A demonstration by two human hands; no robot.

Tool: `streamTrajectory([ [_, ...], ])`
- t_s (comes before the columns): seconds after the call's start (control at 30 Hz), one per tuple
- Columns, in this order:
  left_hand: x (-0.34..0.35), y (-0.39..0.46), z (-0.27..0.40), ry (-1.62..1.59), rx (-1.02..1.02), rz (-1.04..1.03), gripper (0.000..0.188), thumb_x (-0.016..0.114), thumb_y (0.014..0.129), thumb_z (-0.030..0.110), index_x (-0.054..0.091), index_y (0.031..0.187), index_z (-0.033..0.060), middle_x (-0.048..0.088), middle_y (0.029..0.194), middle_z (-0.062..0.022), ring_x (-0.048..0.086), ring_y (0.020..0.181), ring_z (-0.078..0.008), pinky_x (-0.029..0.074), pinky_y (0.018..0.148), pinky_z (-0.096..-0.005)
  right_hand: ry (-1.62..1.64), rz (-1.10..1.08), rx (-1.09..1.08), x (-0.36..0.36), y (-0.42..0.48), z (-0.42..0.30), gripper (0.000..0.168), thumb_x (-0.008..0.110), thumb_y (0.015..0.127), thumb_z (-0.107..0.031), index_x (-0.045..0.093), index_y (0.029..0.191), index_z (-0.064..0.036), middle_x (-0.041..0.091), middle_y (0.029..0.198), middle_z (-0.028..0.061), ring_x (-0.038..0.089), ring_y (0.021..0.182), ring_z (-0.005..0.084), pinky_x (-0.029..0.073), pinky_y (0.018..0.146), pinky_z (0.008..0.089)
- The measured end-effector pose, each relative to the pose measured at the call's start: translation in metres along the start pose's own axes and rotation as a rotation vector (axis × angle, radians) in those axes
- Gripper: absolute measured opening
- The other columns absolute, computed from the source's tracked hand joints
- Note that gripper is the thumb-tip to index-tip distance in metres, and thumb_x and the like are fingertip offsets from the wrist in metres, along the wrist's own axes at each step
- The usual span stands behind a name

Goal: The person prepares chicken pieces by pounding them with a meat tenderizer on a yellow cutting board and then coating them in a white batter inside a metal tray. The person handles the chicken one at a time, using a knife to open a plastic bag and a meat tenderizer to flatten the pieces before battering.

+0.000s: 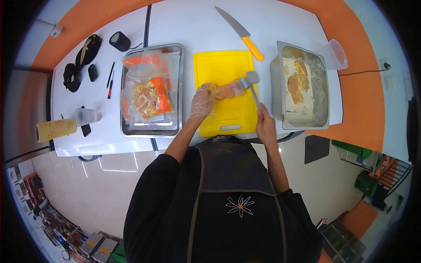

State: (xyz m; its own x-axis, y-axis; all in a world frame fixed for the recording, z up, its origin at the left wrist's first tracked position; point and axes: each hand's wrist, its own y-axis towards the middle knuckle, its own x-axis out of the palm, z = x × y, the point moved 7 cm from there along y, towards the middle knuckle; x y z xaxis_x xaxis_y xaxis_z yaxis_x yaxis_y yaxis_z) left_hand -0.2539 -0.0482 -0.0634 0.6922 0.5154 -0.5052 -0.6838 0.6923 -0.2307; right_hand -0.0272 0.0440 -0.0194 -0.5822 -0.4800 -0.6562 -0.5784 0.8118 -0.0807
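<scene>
A piece of raw meat, apparently chicken, (229, 90) lies across the yellow cutting board (227, 120). My left hand (203, 101), in a clear plastic glove, grips the left end of the meat. My right hand (265, 125) is closed around the handle of a metal meat mallet (252, 79), whose head is at the meat's right end; whether it presses on it I cannot tell. Left of the board, a steel tray (151, 132) holds bagged raw meat pieces (146, 98). To the right, a deep steel pan (306, 127) holds more raw pieces (297, 82) on a pale layer.
A chef's knife with a yellow handle (252, 48) lies beyond the board. A clear plastic container (336, 54) stands past the pan. At the left are a plastic cup (88, 116), a roll of film (56, 130), a black speaker (119, 41) and a black pouch (88, 49).
</scene>
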Motion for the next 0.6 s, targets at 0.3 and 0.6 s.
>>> streamTrajectory([
  [0.3, 0.012, -0.002, -0.008, 0.219, 0.231, -0.043, 0.027, 0.054, 0.084, 0.024, 0.064, 0.093, 0.0006, 0.063, 0.090, -0.0231, 0.060, 0.085, -0.0383, 0.047, 0.075, -0.0446, -0.269, -0.149, 0.169, 0.045, 0.016, 0.026, 0.029, 0.038, 0.095, -0.025, 0.047, 0.090, 0.002, 0.058, 0.081, 0.0319, 0.056, 0.081, 0.0494, 0.042, 0.070, 0.0571],
  [0.6, 0.006, -0.004, -0.039, 0.213, 0.197, -0.131, 0.033, 0.053, 0.085, 0.030, 0.064, 0.099, 0.0027, 0.063, 0.089, -0.0223, 0.061, 0.082, -0.0382, 0.048, 0.074, -0.0418, -0.194, 0.071, 0.020, 0.039, -0.017, 0.029, 0.026, 0.041, 0.095, -0.022, 0.046, 0.089, 0.003, 0.057, 0.071, 0.0292, 0.056, 0.072, 0.0483, 0.042, 0.058, 0.0531],
])
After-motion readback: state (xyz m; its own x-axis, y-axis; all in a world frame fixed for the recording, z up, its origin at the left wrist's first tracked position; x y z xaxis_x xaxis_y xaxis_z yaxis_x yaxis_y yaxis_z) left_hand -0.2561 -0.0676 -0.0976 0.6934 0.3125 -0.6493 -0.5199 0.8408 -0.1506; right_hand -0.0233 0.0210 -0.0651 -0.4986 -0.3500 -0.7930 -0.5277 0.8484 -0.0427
